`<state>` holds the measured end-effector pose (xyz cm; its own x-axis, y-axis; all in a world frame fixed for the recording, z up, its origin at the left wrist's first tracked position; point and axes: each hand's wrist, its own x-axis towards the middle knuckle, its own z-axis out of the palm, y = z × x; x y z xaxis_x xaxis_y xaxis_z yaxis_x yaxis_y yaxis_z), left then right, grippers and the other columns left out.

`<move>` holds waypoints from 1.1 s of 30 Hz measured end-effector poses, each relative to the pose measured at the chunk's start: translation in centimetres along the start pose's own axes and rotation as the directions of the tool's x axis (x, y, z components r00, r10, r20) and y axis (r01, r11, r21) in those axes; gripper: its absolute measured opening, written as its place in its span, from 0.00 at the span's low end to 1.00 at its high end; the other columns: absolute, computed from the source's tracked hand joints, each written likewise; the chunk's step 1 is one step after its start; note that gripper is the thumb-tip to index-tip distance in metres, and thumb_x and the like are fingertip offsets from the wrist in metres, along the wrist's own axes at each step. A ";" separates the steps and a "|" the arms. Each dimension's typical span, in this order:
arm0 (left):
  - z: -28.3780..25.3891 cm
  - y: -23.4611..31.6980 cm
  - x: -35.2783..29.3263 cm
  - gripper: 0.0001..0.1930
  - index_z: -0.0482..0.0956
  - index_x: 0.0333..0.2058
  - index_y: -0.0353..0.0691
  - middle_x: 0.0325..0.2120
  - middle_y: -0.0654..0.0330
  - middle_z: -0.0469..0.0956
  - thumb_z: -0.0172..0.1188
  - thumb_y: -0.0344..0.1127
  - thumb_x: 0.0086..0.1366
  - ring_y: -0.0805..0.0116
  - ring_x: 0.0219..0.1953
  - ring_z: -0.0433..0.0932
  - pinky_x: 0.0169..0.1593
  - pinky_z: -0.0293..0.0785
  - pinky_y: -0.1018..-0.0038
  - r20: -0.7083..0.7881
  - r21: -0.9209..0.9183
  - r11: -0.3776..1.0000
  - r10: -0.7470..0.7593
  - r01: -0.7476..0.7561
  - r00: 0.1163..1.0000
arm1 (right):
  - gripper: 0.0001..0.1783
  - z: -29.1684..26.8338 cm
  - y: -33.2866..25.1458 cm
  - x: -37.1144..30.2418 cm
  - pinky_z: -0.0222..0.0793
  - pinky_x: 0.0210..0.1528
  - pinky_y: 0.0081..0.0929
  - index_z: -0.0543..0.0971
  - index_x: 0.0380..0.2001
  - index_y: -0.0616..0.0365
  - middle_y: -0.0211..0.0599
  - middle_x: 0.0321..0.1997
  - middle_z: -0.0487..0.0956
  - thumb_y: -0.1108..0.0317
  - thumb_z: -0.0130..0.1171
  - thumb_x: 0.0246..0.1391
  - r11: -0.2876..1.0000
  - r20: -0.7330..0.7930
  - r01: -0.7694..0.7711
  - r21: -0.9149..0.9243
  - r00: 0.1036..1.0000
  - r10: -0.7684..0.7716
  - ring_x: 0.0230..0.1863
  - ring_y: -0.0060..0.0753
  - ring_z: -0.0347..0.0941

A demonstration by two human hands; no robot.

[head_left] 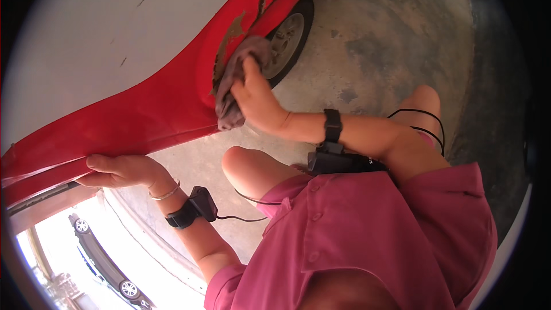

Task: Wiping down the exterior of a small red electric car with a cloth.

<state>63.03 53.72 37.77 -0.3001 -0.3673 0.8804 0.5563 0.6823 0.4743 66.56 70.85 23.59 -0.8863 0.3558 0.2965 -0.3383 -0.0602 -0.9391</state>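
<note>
A red and grey-white car body fills the upper left. My right hand presses a crumpled greyish-purple cloth against the red panel beside the wheel arch. Its fingers are closed on the cloth and partly hidden by it. Scraped brownish patches and dark gouges mark the paint just above the cloth. Farther left, my left hand grips the car's lower red edge, thumb on the panel and the other fingers partly out of sight beneath it.
A wheel with a black tyre stands right of the cloth. Below the car is a stained concrete floor. My bent knees are close to the panel. Strapped black devices with cables sit on both forearms. Another car shows outside at lower left.
</note>
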 end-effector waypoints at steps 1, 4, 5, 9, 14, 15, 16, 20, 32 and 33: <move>-0.1 -0.2 0.1 0.34 0.59 0.59 0.39 0.54 0.46 0.68 0.45 0.60 0.66 0.57 0.52 0.76 0.49 0.81 0.64 -0.006 0.006 1.000 0.001 -0.001 1.000 | 0.20 -1.3 0.0 1.3 0.61 0.55 0.35 0.58 0.53 0.66 0.56 0.46 0.68 0.76 0.43 0.57 0.997 -0.024 -0.046 0.058 0.999 0.048 0.48 0.50 0.67; 0.0 -0.4 0.0 0.33 0.60 0.59 0.40 0.54 0.48 0.69 0.45 0.60 0.66 0.57 0.51 0.76 0.48 0.82 0.64 0.014 0.038 0.998 0.042 -0.043 0.999 | 0.21 -2.1 0.2 3.3 0.59 0.56 0.37 0.57 0.53 0.69 0.57 0.47 0.65 0.76 0.42 0.56 0.996 -0.093 -0.043 0.079 0.994 0.051 0.49 0.52 0.64; 0.2 -0.3 0.0 0.33 0.60 0.59 0.40 0.54 0.48 0.69 0.44 0.60 0.66 0.58 0.51 0.76 0.48 0.82 0.64 0.014 0.028 0.999 0.036 -0.037 0.999 | 0.22 -2.1 0.1 3.6 0.56 0.58 0.39 0.57 0.53 0.71 0.59 0.50 0.61 0.76 0.42 0.55 0.999 -0.138 0.008 0.039 0.990 -0.002 0.51 0.56 0.61; 0.4 0.2 -0.1 0.33 0.60 0.59 0.41 0.54 0.48 0.69 0.44 0.60 0.65 0.57 0.51 0.76 0.49 0.81 0.64 0.006 0.005 1.000 0.007 -0.007 1.000 | 0.19 -1.1 1.7 1.5 0.61 0.54 0.37 0.59 0.52 0.67 0.54 0.45 0.68 0.76 0.42 0.57 0.998 -0.120 0.020 -0.053 0.992 -0.026 0.47 0.48 0.67; 0.1 0.1 0.0 0.32 0.61 0.59 0.41 0.54 0.49 0.70 0.45 0.59 0.65 0.58 0.51 0.76 0.49 0.81 0.63 -0.003 0.013 1.000 0.014 -0.014 1.000 | 0.19 1.3 3.1 -4.1 0.55 0.58 0.41 0.60 0.50 0.68 0.57 0.51 0.59 0.79 0.42 0.53 0.982 0.177 0.067 -0.175 0.984 -0.035 0.52 0.57 0.59; 0.1 0.1 0.0 0.32 0.61 0.59 0.42 0.54 0.49 0.70 0.45 0.59 0.66 0.59 0.51 0.76 0.50 0.81 0.63 -0.001 0.007 1.000 0.010 -0.010 1.000 | 0.19 1.5 3.6 -4.6 0.55 0.58 0.41 0.60 0.50 0.68 0.57 0.51 0.59 0.79 0.42 0.53 0.983 0.180 0.068 -0.172 0.983 -0.036 0.52 0.57 0.59; 0.1 0.0 0.0 0.32 0.61 0.59 0.42 0.54 0.49 0.70 0.45 0.59 0.66 0.59 0.51 0.76 0.50 0.81 0.63 -0.003 0.011 1.000 0.012 -0.012 1.000 | 0.18 1.8 4.1 -5.1 0.55 0.57 0.42 0.60 0.49 0.68 0.57 0.50 0.59 0.79 0.43 0.52 0.984 0.166 0.090 -0.156 0.984 -0.063 0.52 0.58 0.59; -0.3 -0.2 0.1 0.32 0.59 0.60 0.41 0.54 0.48 0.69 0.44 0.58 0.66 0.58 0.52 0.75 0.51 0.80 0.65 0.006 0.022 1.000 0.018 -0.018 1.000 | 0.16 2.2 5.8 -6.6 0.59 0.55 0.40 0.61 0.45 0.68 0.55 0.45 0.63 0.79 0.43 0.52 0.982 0.221 0.018 -0.190 0.975 0.024 0.49 0.56 0.63; -0.7 -0.1 -0.2 0.33 0.55 0.62 0.39 0.58 0.46 0.64 0.45 0.56 0.66 0.55 0.55 0.72 0.51 0.80 0.64 0.029 -0.011 0.999 -0.030 0.030 0.999 | 0.14 -6.4 3.7 -1.3 0.71 0.40 0.51 0.69 0.40 0.66 0.47 0.41 0.71 0.71 0.52 0.51 0.602 0.789 0.511 -0.614 0.373 0.488 0.43 0.47 0.74; -0.2 0.2 -0.2 0.34 0.54 0.62 0.39 0.59 0.46 0.64 0.44 0.57 0.66 0.55 0.55 0.72 0.51 0.80 0.64 0.036 -0.029 0.999 -0.034 0.035 0.999 | 0.14 -7.9 2.8 -0.7 0.72 0.38 0.51 0.69 0.40 0.65 0.46 0.41 0.71 0.71 0.53 0.50 0.450 0.834 0.710 -0.541 0.385 0.394 0.42 0.43 0.75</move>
<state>63.36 53.82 37.64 -0.3464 -0.3670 0.8633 0.5681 0.6503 0.5044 68.72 77.80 19.34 -0.7388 -0.6648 -0.1106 -0.6110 0.7299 -0.3063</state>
